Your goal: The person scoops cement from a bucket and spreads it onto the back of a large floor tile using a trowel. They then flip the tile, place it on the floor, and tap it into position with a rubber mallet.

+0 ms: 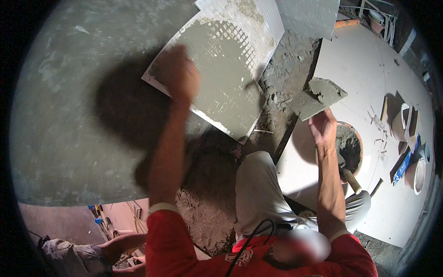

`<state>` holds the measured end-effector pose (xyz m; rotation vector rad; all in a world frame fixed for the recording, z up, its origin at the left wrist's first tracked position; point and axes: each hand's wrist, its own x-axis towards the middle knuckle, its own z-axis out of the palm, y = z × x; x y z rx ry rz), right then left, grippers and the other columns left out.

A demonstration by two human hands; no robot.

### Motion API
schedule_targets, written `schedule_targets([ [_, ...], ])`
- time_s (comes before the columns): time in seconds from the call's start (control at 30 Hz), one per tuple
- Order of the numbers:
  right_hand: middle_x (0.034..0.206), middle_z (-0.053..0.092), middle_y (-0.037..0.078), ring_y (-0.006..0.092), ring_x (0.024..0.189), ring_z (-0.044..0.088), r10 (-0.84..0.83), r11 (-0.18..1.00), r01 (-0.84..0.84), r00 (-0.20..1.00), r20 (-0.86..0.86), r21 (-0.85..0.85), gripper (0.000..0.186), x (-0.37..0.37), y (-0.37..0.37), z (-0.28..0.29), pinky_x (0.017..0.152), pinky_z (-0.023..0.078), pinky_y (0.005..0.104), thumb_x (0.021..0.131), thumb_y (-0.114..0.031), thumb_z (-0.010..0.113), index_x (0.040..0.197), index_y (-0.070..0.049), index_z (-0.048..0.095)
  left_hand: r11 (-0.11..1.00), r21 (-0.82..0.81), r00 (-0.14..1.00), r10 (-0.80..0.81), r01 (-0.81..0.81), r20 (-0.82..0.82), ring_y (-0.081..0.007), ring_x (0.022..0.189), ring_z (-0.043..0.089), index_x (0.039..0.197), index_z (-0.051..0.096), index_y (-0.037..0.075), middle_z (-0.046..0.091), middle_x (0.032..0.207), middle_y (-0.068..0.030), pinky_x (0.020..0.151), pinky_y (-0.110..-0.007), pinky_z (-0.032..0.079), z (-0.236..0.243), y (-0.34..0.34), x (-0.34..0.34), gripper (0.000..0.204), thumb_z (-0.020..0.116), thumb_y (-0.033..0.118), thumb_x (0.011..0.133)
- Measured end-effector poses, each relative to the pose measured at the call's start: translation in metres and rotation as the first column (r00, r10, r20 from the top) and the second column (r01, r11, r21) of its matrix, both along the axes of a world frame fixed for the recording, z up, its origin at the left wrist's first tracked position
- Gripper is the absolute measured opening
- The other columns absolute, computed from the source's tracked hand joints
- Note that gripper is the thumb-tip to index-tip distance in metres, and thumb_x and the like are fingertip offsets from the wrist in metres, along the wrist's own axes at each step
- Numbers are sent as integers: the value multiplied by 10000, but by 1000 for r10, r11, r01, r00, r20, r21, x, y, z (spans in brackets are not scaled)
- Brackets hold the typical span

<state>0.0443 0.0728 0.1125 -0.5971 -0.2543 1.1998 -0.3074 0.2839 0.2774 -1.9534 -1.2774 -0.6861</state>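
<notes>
My left hand [182,76], blurred, is over the left part of a large tile [217,74] whose white gridded back is mostly coated with grey mortar. Whether it holds anything is unclear. My right hand [323,127] grips a flat mortar board [302,105] from below, with a ragged lump of grey mortar [323,88] on it. Beneath that hand stands a round bucket [348,145] of grey mortar with a wooden-handled tool [351,181] in it.
Grey plastered surface [69,101] at left; another grey panel [307,14] at top; rough mortar [286,64] beside the tile. Pale board [397,221] at right bears tools and containers [415,177]. At lower left, another person's arm [120,242] and clothing show.
</notes>
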Motion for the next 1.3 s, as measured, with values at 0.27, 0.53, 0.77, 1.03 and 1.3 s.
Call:
schedule_targets([
  [0.27,1331,619,107,261,1214,567,67,995,-61,994,-88,74,348,0,117,2,983,483,414,1023,-197,569,1333,-39,576,993,-73,989,78,-88,-124,-371,938,626,933,702,50,661,965,-187,858,-502,493,56,36,-17,167,630,201,934],
  [0.53,1537,411,189,349,1419,396,175,970,-212,948,265,118,520,-28,252,61,1122,430,482,1060,-221,530,1499,18,389,990,117,997,81,-81,-2,-354,889,615,925,706,69,627,913,-167,803,-487,501,40,57,-22,195,620,243,932],
  [0.77,1337,607,128,216,1179,571,85,992,-129,735,672,16,660,-17,386,79,1030,489,405,1052,-296,602,1543,57,337,994,58,995,95,-96,28,-343,871,608,969,722,63,630,933,-151,775,-494,503,37,63,-24,216,602,240,938],
  [1.03,1313,658,212,319,1214,628,-139,990,6,87,986,139,598,-42,456,99,1075,468,442,973,-362,701,1415,22,578,998,-49,997,34,-31,63,-343,900,609,1057,742,44,627,949,-161,806,-489,510,47,45,-24,269,583,220,931],
  [1.3,1171,731,206,313,1074,709,-154,988,-45,-149,977,149,522,-109,386,116,1035,515,432,956,-412,684,1303,-22,681,994,-58,994,91,-95,-64,-350,927,617,1076,746,39,635,970,-167,820,-498,514,48,53,-25,274,601,207,914],
])
